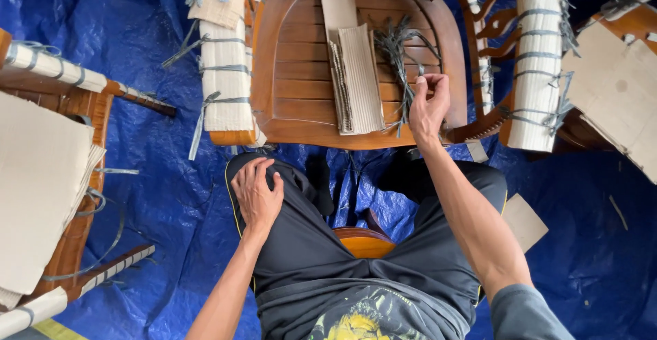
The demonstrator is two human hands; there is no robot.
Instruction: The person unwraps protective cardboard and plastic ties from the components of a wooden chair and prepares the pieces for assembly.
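I sit on a small wooden stool (363, 242) facing a wooden chair (294, 117) whose seat carries a stack of corrugated cardboard strips (359, 80) and a bundle of grey plastic ties (397, 49). My right hand (428, 107) is over the seat's right side, its fingers pinched on a grey tie from the bundle. My left hand (256, 193) rests flat on my left thigh, fingers spread, holding nothing. The chair's armrests (226, 73) are wrapped in cardboard and bound with grey ties.
A blue tarp (164, 175) covers the floor. Another chair with cardboard sheets (37, 175) stands at the left, more wrapped chair parts (540, 66) and cardboard (616, 93) at the right. A loose cardboard piece (525, 222) lies by my right leg.
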